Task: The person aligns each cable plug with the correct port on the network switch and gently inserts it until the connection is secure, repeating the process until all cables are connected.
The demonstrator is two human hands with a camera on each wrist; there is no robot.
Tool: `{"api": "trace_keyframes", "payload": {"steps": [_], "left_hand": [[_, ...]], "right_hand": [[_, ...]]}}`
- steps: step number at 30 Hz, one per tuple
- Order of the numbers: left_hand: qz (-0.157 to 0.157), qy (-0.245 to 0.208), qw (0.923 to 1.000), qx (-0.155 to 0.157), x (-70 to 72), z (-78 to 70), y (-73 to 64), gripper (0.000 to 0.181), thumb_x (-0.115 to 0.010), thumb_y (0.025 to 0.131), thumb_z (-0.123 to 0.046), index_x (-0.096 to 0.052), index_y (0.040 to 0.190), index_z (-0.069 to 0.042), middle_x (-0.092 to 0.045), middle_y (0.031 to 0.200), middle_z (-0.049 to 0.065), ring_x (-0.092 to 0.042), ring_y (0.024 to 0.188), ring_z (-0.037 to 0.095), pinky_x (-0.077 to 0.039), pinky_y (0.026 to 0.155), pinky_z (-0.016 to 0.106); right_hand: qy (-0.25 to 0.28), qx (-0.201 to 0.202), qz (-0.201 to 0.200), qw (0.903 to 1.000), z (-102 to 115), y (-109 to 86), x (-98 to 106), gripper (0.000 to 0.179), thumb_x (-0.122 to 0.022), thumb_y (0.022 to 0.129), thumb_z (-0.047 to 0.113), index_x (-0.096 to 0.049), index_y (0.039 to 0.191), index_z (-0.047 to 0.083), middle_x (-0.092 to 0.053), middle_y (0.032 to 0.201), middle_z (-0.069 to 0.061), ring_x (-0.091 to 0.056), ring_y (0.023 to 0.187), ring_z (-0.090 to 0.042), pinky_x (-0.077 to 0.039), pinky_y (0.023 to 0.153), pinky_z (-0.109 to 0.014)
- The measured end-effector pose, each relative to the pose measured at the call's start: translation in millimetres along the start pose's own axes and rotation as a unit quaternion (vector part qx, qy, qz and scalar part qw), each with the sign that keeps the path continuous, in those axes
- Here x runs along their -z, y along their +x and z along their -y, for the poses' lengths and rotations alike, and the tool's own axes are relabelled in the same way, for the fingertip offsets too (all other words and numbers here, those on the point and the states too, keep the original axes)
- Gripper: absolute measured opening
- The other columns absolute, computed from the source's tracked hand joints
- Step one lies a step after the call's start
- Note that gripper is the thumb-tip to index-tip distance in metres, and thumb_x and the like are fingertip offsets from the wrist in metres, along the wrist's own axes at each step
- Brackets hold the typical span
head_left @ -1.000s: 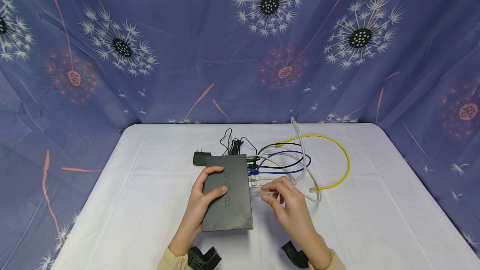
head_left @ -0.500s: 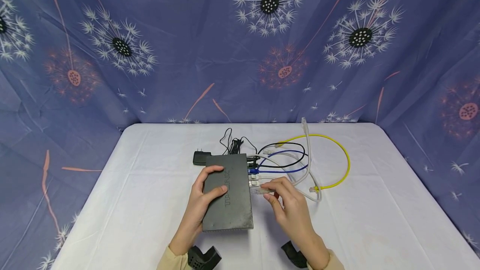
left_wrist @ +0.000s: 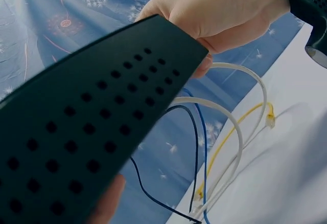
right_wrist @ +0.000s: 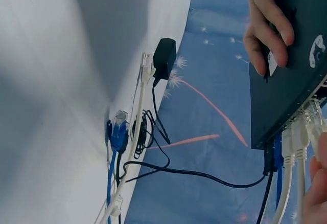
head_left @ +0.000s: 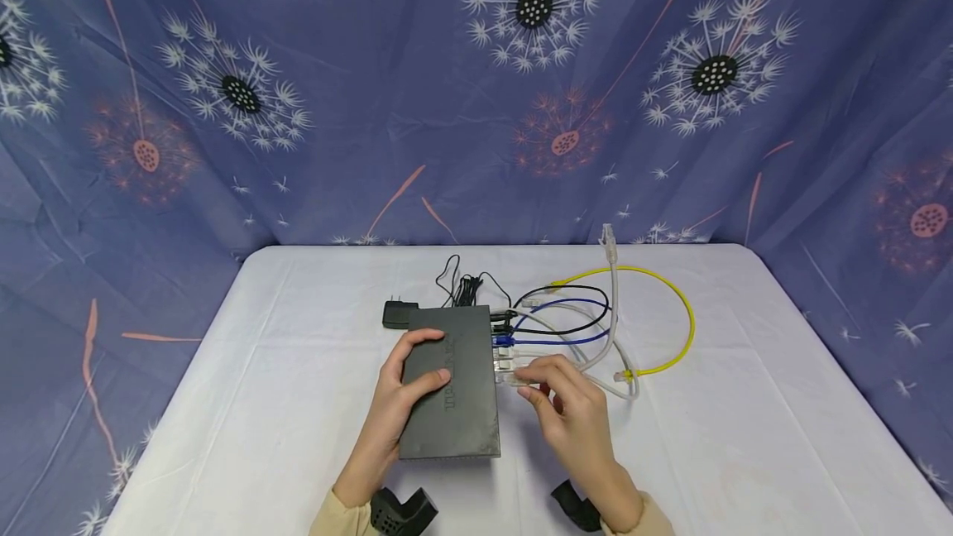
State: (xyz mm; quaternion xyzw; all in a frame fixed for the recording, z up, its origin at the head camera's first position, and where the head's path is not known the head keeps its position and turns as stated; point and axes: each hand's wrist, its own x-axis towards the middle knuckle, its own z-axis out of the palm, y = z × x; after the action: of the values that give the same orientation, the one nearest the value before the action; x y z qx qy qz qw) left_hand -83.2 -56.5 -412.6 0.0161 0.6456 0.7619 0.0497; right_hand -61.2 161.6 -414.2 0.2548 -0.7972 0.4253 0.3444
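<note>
My left hand (head_left: 395,395) grips a black network switch (head_left: 465,428) marked TP-LINK, thumb on its top; in the right wrist view its fingers (right_wrist: 273,35) reach under the labelled face. The switch is held above the white table, ports facing right. My right hand (head_left: 575,408) pinches a clear network cable plug (head_left: 512,377) right at the port row. Beside it, two white plugs (right_wrist: 294,139), a blue plug (right_wrist: 278,155) and a black plug (right_wrist: 269,157) sit in the switch. The perforated side (left_wrist: 97,116) fills the left wrist view.
Behind the switch lie a black power adapter (head_left: 399,314) and its coiled cord (head_left: 467,291). Right of it, looped white, blue and black cables cross a yellow cable (head_left: 692,325). A loose white cable end (head_left: 609,244) sticks up. A patterned blue cloth (head_left: 417,106) hangs behind the table.
The plug in my right hand has shifted slightly up and against the port row. The loose white cable end has swung right and risen. My left hand and the switch have hardly moved.
</note>
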Motion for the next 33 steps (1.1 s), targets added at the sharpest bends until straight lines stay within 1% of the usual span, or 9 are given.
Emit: {"api": "trace_keyframes", "payload": {"steps": [6, 11, 17, 21, 23, 30, 33], "left_hand": [[0.01, -0.006, 0.9999, -0.003, 2.9, -1.4, -1.0, 0.046, -0.07, 0.081, -0.006, -0.057, 0.125, -0.01, -0.046, 0.129, 0.011, -0.043, 0.109, 0.029, -0.034, 0.089, 0.04], [0.02, -0.016, 0.9996, 0.008, 4.1, -1.8, -2.1, 0.046, -0.069, 0.082, -0.006, -0.056, 0.126, -0.01, -0.044, 0.127, 0.015, -0.043, 0.105, 0.031, -0.039, 0.083, 0.039], [0.018, -0.003, 0.9997, 0.017, 3.7, -1.8, -3.9, 0.046, -0.069, 0.082, -0.008, -0.056, 0.126, -0.013, -0.041, 0.132, 0.013, -0.04, 0.111, 0.031, -0.036, 0.086, 0.041], [0.013, 0.01, 0.9996, 0.024, 2.5, -2.6, -4.7, 0.046, -0.069, 0.082, -0.01, -0.057, 0.125, -0.017, -0.041, 0.134, 0.01, -0.039, 0.115, 0.029, -0.034, 0.089, 0.041], [0.014, 0.009, 0.9995, 0.025, 1.9, -3.6, -4.9, 0.045, -0.069, 0.082, -0.01, -0.057, 0.125, -0.018, -0.042, 0.133, 0.01, -0.04, 0.114, 0.028, -0.034, 0.089, 0.041], [0.034, -0.001, 0.9991, 0.025, -0.1, -8.5, -6.7, 0.046, -0.068, 0.083, -0.01, -0.056, 0.126, -0.019, -0.042, 0.132, 0.012, -0.04, 0.113, 0.031, -0.039, 0.085, 0.042], [0.034, 0.003, 0.9991, 0.026, -1.2, -9.5, -6.9, 0.046, -0.069, 0.083, -0.012, -0.056, 0.126, -0.02, -0.041, 0.131, 0.012, -0.04, 0.112, 0.031, -0.039, 0.085, 0.042]], "right_hand": [[0.053, -0.005, -0.01, 0.9985, 0.0, -0.4, -5.0, 0.027, -0.077, 0.067, -0.014, -0.069, 0.083, 0.006, -0.064, 0.085, -0.006, -0.056, 0.065, -0.012, -0.038, 0.05, -0.012], [0.073, -0.007, -0.019, 0.9971, 0.8, -1.8, -8.3, 0.029, -0.076, 0.065, -0.019, -0.07, 0.081, 0.005, -0.064, 0.085, -0.007, -0.061, 0.07, -0.016, -0.042, 0.053, -0.014], [0.088, 0.0, -0.031, 0.9957, -0.5, -3.5, -11.4, 0.033, -0.073, 0.062, -0.024, -0.069, 0.079, 0.003, -0.063, 0.085, -0.008, -0.064, 0.071, -0.018, -0.049, 0.062, -0.017], [0.091, 0.005, -0.035, 0.9952, -2.1, -4.1, -11.9, 0.032, -0.073, 0.061, -0.024, -0.068, 0.076, 0.004, -0.063, 0.083, -0.007, -0.064, 0.07, -0.016, -0.049, 0.066, -0.018], [0.095, 0.007, -0.039, 0.9947, -2.4, -4.2, -12.4, 0.031, -0.073, 0.061, -0.023, -0.068, 0.075, 0.004, -0.063, 0.082, -0.007, -0.064, 0.071, -0.017, -0.049, 0.068, -0.017], [0.102, 0.019, -0.055, 0.9931, -1.4, -3.2, -12.7, 0.031, -0.073, 0.06, -0.024, -0.069, 0.076, 0.002, -0.063, 0.081, -0.009, -0.063, 0.072, -0.019, -0.049, 0.069, -0.018], [0.11, 0.02, -0.056, 0.9921, -1.6, -2.9, -12.3, 0.032, -0.072, 0.059, -0.026, -0.069, 0.076, 0.001, -0.063, 0.081, -0.01, -0.063, 0.071, -0.018, -0.049, 0.067, -0.017]]}}
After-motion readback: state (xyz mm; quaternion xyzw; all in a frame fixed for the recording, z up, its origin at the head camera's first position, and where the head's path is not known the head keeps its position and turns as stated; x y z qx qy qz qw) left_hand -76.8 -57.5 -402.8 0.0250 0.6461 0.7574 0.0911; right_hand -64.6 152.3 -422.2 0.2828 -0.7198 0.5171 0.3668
